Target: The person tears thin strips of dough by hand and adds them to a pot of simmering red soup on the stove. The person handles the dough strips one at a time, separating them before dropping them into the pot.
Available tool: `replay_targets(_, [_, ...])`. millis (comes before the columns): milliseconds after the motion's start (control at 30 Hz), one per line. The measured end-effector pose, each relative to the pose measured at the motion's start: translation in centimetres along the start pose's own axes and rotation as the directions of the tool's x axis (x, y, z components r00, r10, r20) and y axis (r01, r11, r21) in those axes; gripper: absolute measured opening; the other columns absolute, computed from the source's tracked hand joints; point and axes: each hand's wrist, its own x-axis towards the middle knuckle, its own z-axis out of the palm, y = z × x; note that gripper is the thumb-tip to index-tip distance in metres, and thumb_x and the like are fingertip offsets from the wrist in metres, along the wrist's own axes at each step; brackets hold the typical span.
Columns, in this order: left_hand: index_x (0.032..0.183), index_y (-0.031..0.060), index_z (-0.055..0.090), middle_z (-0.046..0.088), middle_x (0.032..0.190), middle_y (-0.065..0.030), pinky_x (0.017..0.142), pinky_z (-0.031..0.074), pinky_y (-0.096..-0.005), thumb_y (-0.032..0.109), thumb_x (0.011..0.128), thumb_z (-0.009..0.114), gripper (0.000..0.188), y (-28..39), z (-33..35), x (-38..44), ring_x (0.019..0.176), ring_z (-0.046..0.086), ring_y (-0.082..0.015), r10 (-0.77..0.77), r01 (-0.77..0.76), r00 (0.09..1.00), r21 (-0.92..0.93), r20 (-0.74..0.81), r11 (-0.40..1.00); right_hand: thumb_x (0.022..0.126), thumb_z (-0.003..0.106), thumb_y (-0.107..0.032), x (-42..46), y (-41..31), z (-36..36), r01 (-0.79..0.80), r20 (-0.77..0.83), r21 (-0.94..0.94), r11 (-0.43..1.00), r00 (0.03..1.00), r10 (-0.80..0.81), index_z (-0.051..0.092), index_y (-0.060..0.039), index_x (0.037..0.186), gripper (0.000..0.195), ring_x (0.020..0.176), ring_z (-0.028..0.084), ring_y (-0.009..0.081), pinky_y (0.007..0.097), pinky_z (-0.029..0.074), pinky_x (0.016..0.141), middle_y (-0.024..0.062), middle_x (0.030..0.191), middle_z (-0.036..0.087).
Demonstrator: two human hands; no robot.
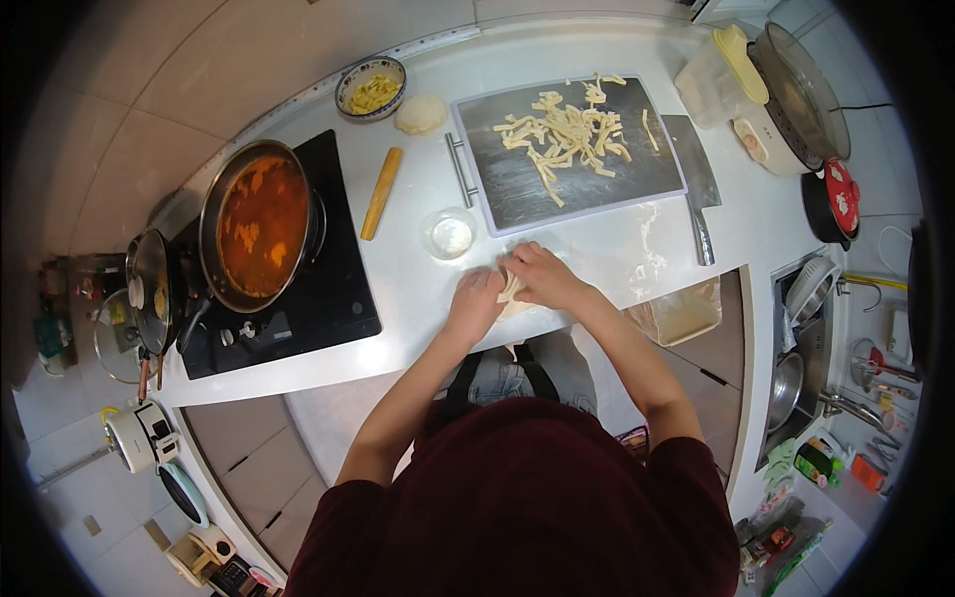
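A small piece of pale dough (512,292) lies on the white countertop near its front edge. My left hand (477,295) grips its left side, and my right hand (543,273) has its fingers curled over the top and right side. The fingers hide part of the dough. Just beyond my hands is a metal cutting board (515,198) with a light rim, bearing a heap of cut dough strips (571,134). A clear glass bowl (450,233) with pale contents stands to the upper left of my hands. Farther left lies a wooden rolling pin (381,194).
A wide pan of red soup (265,224) sits on the black cooktop (336,298) at left. A cleaver (694,179) lies against the board's right side. A dough ball (421,114) and a patterned bowl (371,88) stand at the back. A sink (809,373) is at right.
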Motion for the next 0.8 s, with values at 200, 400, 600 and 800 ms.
replay_targets(200, [0.093,0.0078,0.049,0.058,0.091,-0.0078,0.069,0.049,-0.0378,0.006,0.070,0.066,0.028,0.2,-0.1,-2.9,0.083,0.059,-0.0299,0.139,-0.139,0.989,0.006,-0.058,0.990,0.067,0.070,-0.012,-1.0,1.1,1.0,0.308,-0.242,0.130,0.942,0.932,-0.271,0.056,-0.0058,0.086,0.025,0.097,0.052,0.0319,0.0392,0.043,0.078,0.0124,0.107,0.055])
replay_targets(400, [0.098,0.0077,0.047,0.057,0.095,-0.0096,0.067,0.049,-0.0334,0.009,0.079,0.064,0.025,1.4,0.5,-3.8,0.081,0.060,-0.0252,-0.038,-0.007,0.993,-0.381,-0.112,0.924,0.075,0.068,-0.011,-5.4,0.1,0.2,-0.160,0.022,0.612,0.774,0.982,0.186,0.056,-0.0028,0.098,0.027,0.080,0.060,0.0182,0.0294,0.047,0.071,0.0061,0.087,0.061])
replay_targets(600, [0.098,0.0028,0.048,0.055,0.089,-0.0052,0.070,0.044,-0.0243,0.013,0.088,0.058,0.017,5.4,4.0,0.4,0.080,0.051,-0.0098,-0.517,0.133,0.840,-0.860,-0.166,0.492,0.084,0.064,-0.019,-5.3,-0.1,1.7,-0.084,-0.146,0.931,0.354,0.805,0.575,0.056,-0.0009,0.101,0.026,0.075,0.058,0.0099,0.0246,0.047,0.064,0.0087,0.086,0.062])
replay_targets(800, [0.097,0.0008,0.049,0.056,0.081,-0.0077,0.068,0.043,-0.0257,0.018,0.091,0.053,0.019,6.2,5.5,3.6,0.075,0.051,-0.0114,-0.601,0.267,0.762,-0.729,-0.240,0.630,0.089,0.057,-0.022,-4.4,1.6,2.9,-0.195,-0.334,0.830,0.522,0.575,0.747,0.056,0.0010,0.101,0.026,0.068,0.055,0.0089,0.0241,0.046,0.060,0.0084,0.077,0.063])
